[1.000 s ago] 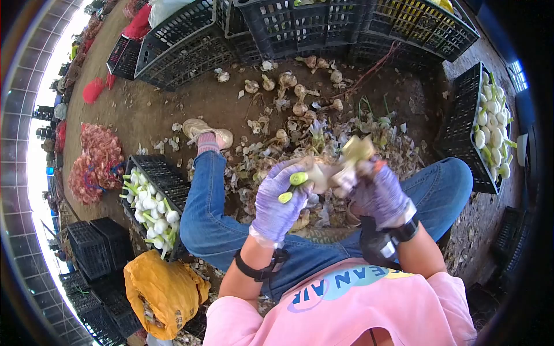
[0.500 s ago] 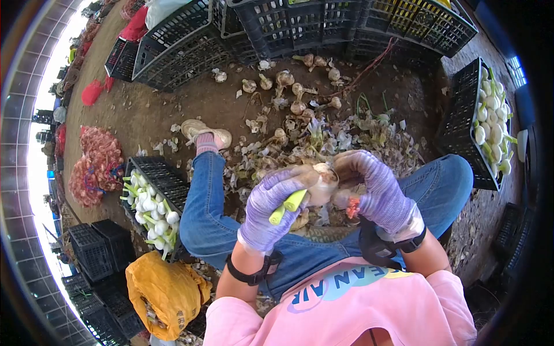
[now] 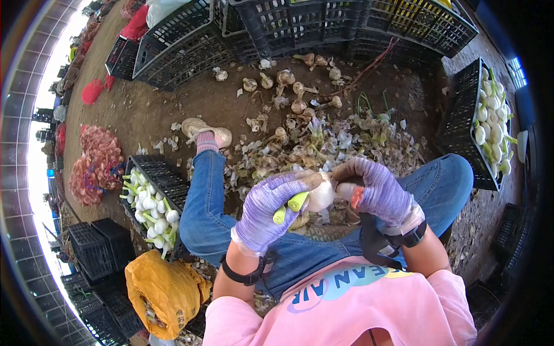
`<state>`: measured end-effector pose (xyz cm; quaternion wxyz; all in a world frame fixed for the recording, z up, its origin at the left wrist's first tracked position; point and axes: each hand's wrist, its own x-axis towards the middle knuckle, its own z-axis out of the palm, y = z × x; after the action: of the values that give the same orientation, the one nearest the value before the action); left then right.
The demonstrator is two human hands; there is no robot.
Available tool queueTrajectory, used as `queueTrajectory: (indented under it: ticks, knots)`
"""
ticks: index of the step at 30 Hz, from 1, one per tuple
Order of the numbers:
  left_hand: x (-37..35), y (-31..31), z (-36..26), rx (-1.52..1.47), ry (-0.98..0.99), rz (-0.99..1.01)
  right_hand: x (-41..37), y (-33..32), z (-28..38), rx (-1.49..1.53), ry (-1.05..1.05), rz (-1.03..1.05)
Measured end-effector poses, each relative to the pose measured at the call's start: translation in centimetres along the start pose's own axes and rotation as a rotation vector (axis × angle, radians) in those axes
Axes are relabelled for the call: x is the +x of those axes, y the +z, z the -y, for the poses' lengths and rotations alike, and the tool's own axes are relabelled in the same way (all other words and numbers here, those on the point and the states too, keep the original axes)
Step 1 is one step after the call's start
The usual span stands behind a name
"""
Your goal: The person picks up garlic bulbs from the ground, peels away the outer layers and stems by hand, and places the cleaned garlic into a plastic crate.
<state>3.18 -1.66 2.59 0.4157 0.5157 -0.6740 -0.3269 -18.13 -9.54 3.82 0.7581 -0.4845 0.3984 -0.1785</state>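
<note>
1. Left hand [image 3: 266,210], gloved, is gripping a white garlic bulb [image 3: 321,197] in front of the lap; two cut green stems [image 3: 298,201] are sticking out of the fist.
2. Right hand [image 3: 381,193], gloved, is curling its fingers right beside the bulb; can't tell if it's pinching anything. Red-orange material is showing at its fingers.
3. Jeans [image 3: 231,230] are flanking the work; peelings [image 3: 369,141] are lying on the ground between and beyond the legs.
4. Crates of white bulbs are standing left [image 3: 167,179] and right [image 3: 459,118].
5. Unpeeled bulbs [image 3: 285,78] are lying beyond the peelings, near black crates [image 3: 297,29].
</note>
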Motion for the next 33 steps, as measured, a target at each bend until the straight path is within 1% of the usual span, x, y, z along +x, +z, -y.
queueTrajectory:
  ticks: [1,2,3,4,5,6,7,8,9,10,11,13,14,16,17,19,20,21,23,24,25,26,27,28,29,30,31,32,33]
  knots:
    - [0.3,0.0,-0.2,0.027,0.051,-0.011,-0.1,0.4,-0.3,-0.045,-0.103,0.016]
    - [0.7,-0.2,-0.6,0.027,0.051,-0.011,-0.3,1.0,-0.4,-0.108,-0.097,-0.028]
    - [1.1,-0.3,-1.3,0.094,0.090,0.031,-0.3,1.1,-0.4,-0.106,-0.096,-0.030]
    - [1.4,-0.4,-1.6,0.160,0.129,0.075,-0.2,1.0,-0.6,-0.189,-0.068,-0.052]
    - [1.4,-0.4,-1.4,0.159,0.131,0.077,-0.1,0.9,-0.6,-0.272,-0.040,-0.072]
    - [1.2,-0.5,-1.0,0.088,0.134,0.090,-0.2,0.6,-0.1,-0.081,0.057,-0.027]
    - [0.9,-0.6,-0.6,0.018,0.135,0.101,-0.1,0.2,-0.1,-0.080,0.057,-0.026]
    - [0.3,-0.6,-0.3,-0.166,0.047,0.103,0.0,-0.1,-0.3,0.009,0.095,-0.040]
    - [0.1,-0.7,-0.2,-0.165,0.045,0.102,0.2,-0.4,-0.7,0.097,0.133,-0.056]
    - [0.0,-0.8,-0.2,-0.284,0.009,0.106,0.7,-0.7,-1.5,-0.013,0.074,-0.101]
    - [-0.1,-0.8,-0.1,-0.403,-0.026,0.109,0.6,-0.6,-1.3,-0.013,0.073,-0.101]
    - [0.1,-0.9,0.0,-0.435,-0.028,0.120,0.2,0.0,-0.3,0.225,0.091,-0.060]
    - [0.1,-0.9,0.1,-0.415,-0.030,0.124,0.1,0.1,0.1,0.225,0.092,-0.060]
    - [0.1,-0.7,0.1,-0.399,-0.035,0.131,0.0,0.0,0.5,0.019,0.002,0.048]
    - [0.1,-0.7,0.0,-0.382,-0.042,0.141,0.0,0.1,0.6,0.020,0.003,0.045]
    - [0.2,-0.8,-0.4,-0.365,-0.048,0.152,0.1,0.4,0.8,-0.106,0.015,0.065]
    - [0.4,-1.0,-0.8,-0.377,-0.097,0.177,0.2,0.2,0.8,-0.072,0.063,0.084]
    - [0.4,-1.1,-0.9,-0.388,-0.148,0.201,0.3,-0.1,0.9,-0.072,0.063,0.084]
    - [-0.1,-1.3,-0.4,-0.399,-0.153,0.205,0.3,-0.5,1.1,0.009,0.136,0.156]
    - [-0.2,-1.4,-0.2,-0.405,-0.155,0.208,0.1,-0.7,1.1,0.009,0.137,0.158]
    - [-0.4,-1.4,0.0,-0.411,-0.156,0.211,-0.2,-1.0,1.1,0.084,0.153,0.161]
    - [-0.5,-1.5,0.1,-0.504,-0.172,0.177,-0.4,-1.1,1.1,0.160,0.170,0.164]
    - [-0.5,-1.5,0.1,-0.596,-0.187,0.142,-0.5,-0.9,0.9,0.160,0.172,0.164]
    - [-0.3,-1.7,-0.2,-0.562,-0.231,0.156,-0.7,-0.6,0.5,0.150,0.079,0.194]
    - [-0.4,-1.8,-0.2,-0.563,-0.231,0.157,-0.6,-0.4,0.3,0.140,-0.016,0.224]
    - [-0.4,-2.0,-0.2,-0.607,-0.325,0.207,-0.5,-0.6,-0.1,0.002,-0.060,0.231]
    - [-0.5,-2.1,-0.2,-0.651,-0.420,0.258,-0.4,-0.6,0.3,0.002,-0.060,0.230]
    - [-0.6,-1.9,0.1,-0.651,-0.420,0.259,-0.4,-0.5,0.9,-0.118,-0.132,0.279]
    - [-0.9,-1.6,0.8,-0.848,-0.461,0.246,-0.4,-0.5,1.5,-0.238,-0.205,0.327]
